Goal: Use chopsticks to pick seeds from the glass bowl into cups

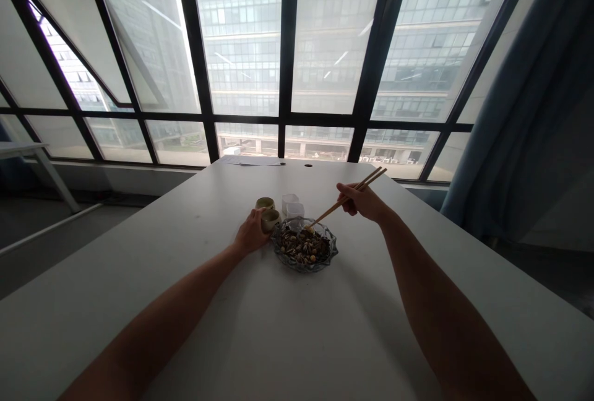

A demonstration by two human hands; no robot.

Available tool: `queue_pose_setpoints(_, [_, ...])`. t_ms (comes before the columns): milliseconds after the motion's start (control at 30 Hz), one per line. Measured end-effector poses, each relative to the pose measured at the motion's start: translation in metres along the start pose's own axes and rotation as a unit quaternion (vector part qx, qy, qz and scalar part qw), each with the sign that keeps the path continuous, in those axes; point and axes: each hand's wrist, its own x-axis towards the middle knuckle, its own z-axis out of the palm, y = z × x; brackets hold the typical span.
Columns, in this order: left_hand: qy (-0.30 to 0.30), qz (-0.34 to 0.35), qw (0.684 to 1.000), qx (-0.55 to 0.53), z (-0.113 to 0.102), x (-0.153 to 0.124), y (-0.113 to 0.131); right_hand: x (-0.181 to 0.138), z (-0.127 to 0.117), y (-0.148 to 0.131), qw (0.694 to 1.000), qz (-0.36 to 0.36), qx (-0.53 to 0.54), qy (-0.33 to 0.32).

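My right hand (359, 200) is closed round a pair of wooden chopsticks (335, 206). Their tips reach down into the far side of a scalloped glass bowl (331, 255). Striped seeds (301, 252), which look like sunflower seeds, fill the bowl together with some small round pale pieces. To the bowl's left, my left hand (252, 232) grips a small greenish cup (270, 221) close to the bowl's rim. A second similar cup (265, 202) stands just behind it. What the cups hold, if anything, is too dark to make out.
Two small translucent containers (294, 210) stand behind the bowl on the white table (185, 327). Sheets of paper (250, 160) lie at the table's far edge, near two dark round holes. Beyond are large windows, with a blue curtain (505, 91) at the right.
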Motion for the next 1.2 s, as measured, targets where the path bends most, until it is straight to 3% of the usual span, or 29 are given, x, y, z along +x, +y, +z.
queue_pose_setpoints(367, [0.012, -0.056, 0.997, -0.059, -0.001, 0.004, -0.002, 0.012, -0.004, 0.013, 0.98, 0.105, 0.121, 0.117])
queue_pose_setpoints(533, [0.02, -0.031, 0.996, -0.087, -0.002, 0.003, -0.002, 0.006, 0.0, 0.005, 0.991, 0.008, 0.098, 0.095])
queue_pose_setpoints(700, [0.036, 0.01, 0.993, -0.113, 0.004, 0.004, -0.009, -0.01, 0.011, -0.021, 0.993, -0.109, 0.0, 0.049])
queue_pose_setpoints(900, [0.059, 0.035, 0.988, -0.135, 0.01, 0.006, -0.016, -0.025, 0.02, -0.049, 0.987, -0.152, -0.049, 0.006])
queue_pose_setpoints(1200, [0.062, 0.045, 0.987, -0.138, 0.013, 0.006, -0.023, -0.028, 0.015, -0.05, 0.987, -0.153, -0.046, 0.01])
